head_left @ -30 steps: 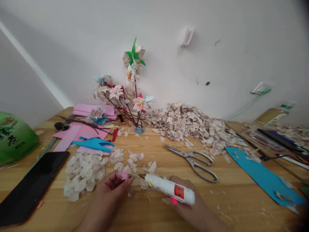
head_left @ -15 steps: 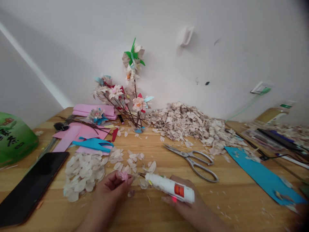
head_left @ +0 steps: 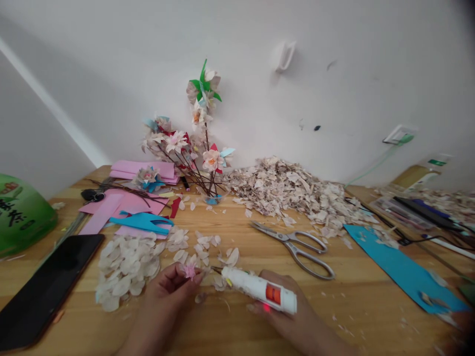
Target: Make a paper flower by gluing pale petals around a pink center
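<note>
Between the thumb and fingers of my left hand (head_left: pixel 168 291) is a small pink paper flower (head_left: pixel 189 270) with a pale petal at its right side. My right hand (head_left: pixel 287 304) is wrapped round a white glue gun (head_left: pixel 256 287) with an orange switch and a red light. The gun's nozzle points left, close to the flower; whether it touches the petal I cannot tell. A heap of pale, rounded dried petals (head_left: pixel 128 272) lies left of my left hand, and looser petals (head_left: pixel 204 247) lie just beyond the flower.
Metal scissors (head_left: pixel 293 242) lie beyond my right hand. Finished flowers on twigs (head_left: pixel 211 160) stand at the wall beside a large heap of petal scraps (head_left: pixel 293 190). A phone (head_left: pixel 48 287), pink sheets (head_left: pixel 143 170) and a green container (head_left: pixel 25 215) sit left; a blue sheet (head_left: pixel 397 267) lies right.
The whole view has shifted very slightly. Both hands keep their hold, and the glue gun's nozzle stays by the flower.
</note>
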Demonstrator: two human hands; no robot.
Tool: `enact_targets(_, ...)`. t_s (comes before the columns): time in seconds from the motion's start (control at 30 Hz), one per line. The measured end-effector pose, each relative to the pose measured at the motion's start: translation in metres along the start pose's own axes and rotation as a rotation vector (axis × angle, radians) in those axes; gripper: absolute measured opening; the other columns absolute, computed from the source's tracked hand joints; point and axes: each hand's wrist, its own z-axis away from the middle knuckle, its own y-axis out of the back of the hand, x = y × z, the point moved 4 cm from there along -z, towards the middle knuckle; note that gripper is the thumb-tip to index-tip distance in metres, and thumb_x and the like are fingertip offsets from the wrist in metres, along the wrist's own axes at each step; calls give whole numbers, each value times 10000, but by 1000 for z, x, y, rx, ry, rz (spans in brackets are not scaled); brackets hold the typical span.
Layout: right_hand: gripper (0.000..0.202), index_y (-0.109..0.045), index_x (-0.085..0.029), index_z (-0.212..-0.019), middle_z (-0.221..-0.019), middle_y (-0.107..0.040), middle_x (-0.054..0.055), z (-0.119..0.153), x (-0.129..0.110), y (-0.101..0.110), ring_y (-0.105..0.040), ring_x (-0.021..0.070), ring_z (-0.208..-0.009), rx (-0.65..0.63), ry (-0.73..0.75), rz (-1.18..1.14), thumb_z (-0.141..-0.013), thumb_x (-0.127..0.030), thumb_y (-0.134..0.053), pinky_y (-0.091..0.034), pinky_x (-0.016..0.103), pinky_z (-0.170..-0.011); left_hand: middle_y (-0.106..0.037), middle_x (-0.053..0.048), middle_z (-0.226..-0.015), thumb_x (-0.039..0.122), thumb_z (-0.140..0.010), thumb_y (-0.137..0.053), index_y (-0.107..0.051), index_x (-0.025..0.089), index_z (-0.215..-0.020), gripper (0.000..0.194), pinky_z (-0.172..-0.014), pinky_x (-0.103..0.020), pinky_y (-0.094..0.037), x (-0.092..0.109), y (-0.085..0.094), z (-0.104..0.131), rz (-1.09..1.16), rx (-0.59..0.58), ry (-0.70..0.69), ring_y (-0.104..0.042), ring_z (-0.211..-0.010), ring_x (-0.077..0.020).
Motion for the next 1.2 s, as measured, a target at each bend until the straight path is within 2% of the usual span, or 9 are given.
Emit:
enact_targets(0.23, 227, -511, -214, -601, -551, -550, -27, 1, 11, 0, -517, 152, -506, 39, -42, -27, -747, -373, -582, -400, 242, -486, -677, 32, -574, 336, -544, -802, -674, 192, -630, 211, -539, -193, -431, -3, 1, 0, 15, -15, 8, -592, -563, -122)
enact_targets(0.5, 312, -641, -174, -904, -840, -712, 76, -15, 70, 18, -655, 272, -813, 323, -333, -112, -740, -436, -592, -517, 378, -738, -680, 23, -577, 340, -540, -801, -685, 207, -590, 184, -560, -198, -425, -2, -1, 1, -21, -46, 2, -580, -578, -132)
enact_targets(0.7, 307, -657, -195, -868, -870, -697, 76, -27, 96, 24, -638, 284, -822, 393, -322, -16, -703, -451, -622, -502, 433, -754, -658, 35, -572, 314, -570, -791, -676, 215, -584, 151, -575, -187, -412, -3, -2, 1, -18, -104, -45, -553, -581, -119)
enact_targets(0.83, 460, -586, -191, -1007, -957, -627, 91, -22, 84, 37, -555, 313, -933, 521, -274, 81, -642, -457, -671, -433, 494, -829, -663, 31, -582, 306, -548, -804, -666, 210, -569, 169, -560, -182, -400, -8, -1, 0, 31, -90, -58, -543, -578, -114)
enact_targets(0.9, 566, -483, -185, -1131, -1079, -550, 118, -15, 62, 48, -471, 326, -1044, 658, -217, 158, -663, -447, -662, -355, 522, -898, -662, 25, -575, 312, -544, -804, -666, 202, -570, 178, -560, -188, -402, -11, -2, -1, 37, -104, -64, -543, -574, -117)
enact_targets(0.97, 407, -504, -208, -1064, -1029, -544, 105, -8, 26, 54, -474, 303, -1009, 791, -39, 269, -720, -383, -633, -355, 494, -885, -656, 24, -565, 304, -550, -801, -652, 195, -551, 185, -567, -191, -404, -11, -4, -1, 32, -135, -77, -542, -570, -117)
enact_targets(1.07, 89, -593, -257, -849, -891, -579, 48, -15, -24, 31, -525, 247, -914, 427, 178, 144, -766, -272, -619, -399, 411, -836, -646, 25, -548, 289, -532, -809, -627, 194, -518, 206, -558, -198, -397, -6, -8, 2, 17, -162, -90, -531, -552, -117)
enact_targets(1.13, 91, -626, -241, -787, -882, -601, 37, -22, -45, 8, -548, 230, -897, 174, 161, -22, -716, -224, -680, -429, 372, -816, -627, 24, -524, 293, -492, -823, -613, 193, -485, 233, -550, -212, -394, -2, -11, 5, 13, -188, -92, -518, -531, -121)
enact_targets(1.2, 163, -646, -221, -769, -862, -606, 27, -29, -56, -10, -563, 211, -878, 51, 97, -140, -651, -148, -730, -454, 335, -787, -616, 17, -523, 302, -471, -829, -608, 191, -465, 247, -564, -233, -399, -1, -13, 6, 16, -230, -96, -521, -538, -134)
